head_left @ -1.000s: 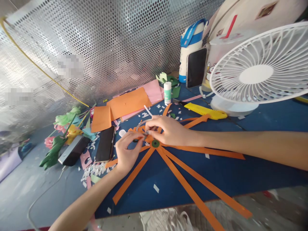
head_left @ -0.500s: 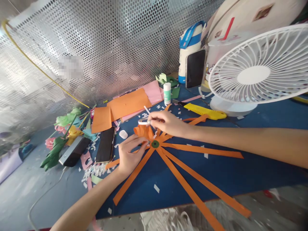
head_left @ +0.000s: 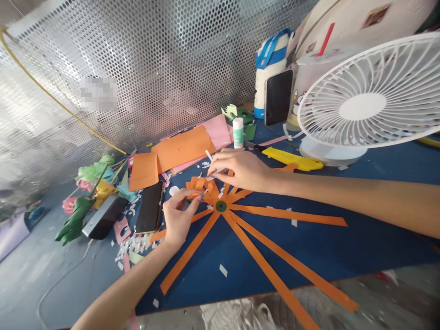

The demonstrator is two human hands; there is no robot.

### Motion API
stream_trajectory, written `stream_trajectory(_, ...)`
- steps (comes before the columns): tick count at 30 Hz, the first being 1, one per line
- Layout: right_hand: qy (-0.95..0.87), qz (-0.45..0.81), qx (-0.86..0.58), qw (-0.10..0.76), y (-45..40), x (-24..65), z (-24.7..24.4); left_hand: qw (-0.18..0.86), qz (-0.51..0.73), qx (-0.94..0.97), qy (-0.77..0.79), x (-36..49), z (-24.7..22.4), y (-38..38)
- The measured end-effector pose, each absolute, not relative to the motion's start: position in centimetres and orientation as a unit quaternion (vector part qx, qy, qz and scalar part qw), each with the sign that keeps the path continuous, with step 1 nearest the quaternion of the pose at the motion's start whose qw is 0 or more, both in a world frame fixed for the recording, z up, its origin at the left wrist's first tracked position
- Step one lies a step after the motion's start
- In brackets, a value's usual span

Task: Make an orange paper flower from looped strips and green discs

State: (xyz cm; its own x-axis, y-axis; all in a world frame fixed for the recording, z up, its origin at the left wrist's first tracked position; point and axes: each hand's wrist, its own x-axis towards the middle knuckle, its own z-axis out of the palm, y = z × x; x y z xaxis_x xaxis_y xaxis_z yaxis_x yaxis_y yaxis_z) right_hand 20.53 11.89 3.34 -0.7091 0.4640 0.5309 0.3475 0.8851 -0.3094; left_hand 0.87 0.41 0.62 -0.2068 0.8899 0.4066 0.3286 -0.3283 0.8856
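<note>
An orange paper piece with long strips [head_left: 288,213] fans out over the blue table, with a green disc [head_left: 221,206] at its middle. Left of the disc, several strips are curled into orange loops [head_left: 195,184]. My left hand [head_left: 178,213] is beside these loops, thumb and forefinger pinched on a small whitish scrap. Above the loops, my right hand [head_left: 240,168] has its fingers closed on a thin white strip, mostly hidden by the fingers. Its wrist covers part of the strips behind.
Behind stand a glue stick [head_left: 238,133], a yellow utility knife [head_left: 292,158] and a white fan [head_left: 364,107]. Orange paper sheets [head_left: 184,149], a phone [head_left: 150,207] and paper flowers [head_left: 80,215] lie left. White scraps [head_left: 137,245] litter the table.
My left hand has moved left, away from the disc, with a whitish scrap showing at its fingertips. My right hand has risen slightly; the curled end of its white strip no longer shows.
</note>
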Motion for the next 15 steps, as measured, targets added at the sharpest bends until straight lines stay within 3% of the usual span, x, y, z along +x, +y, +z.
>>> stream_trajectory(8, -0.951, -0.033, -0.182, 0.247, 13.2, 20.4, 2.0, 0.241, 0.566, 0.584, 0.529, 0.9, 0.6, 0.5)
stream_trajectory(15, -0.926, 0.081, -0.230, 0.289, 13.4, 20.8, 2.4, 0.249, 0.565, 0.580, 0.531, 0.8, 0.5, 0.5)
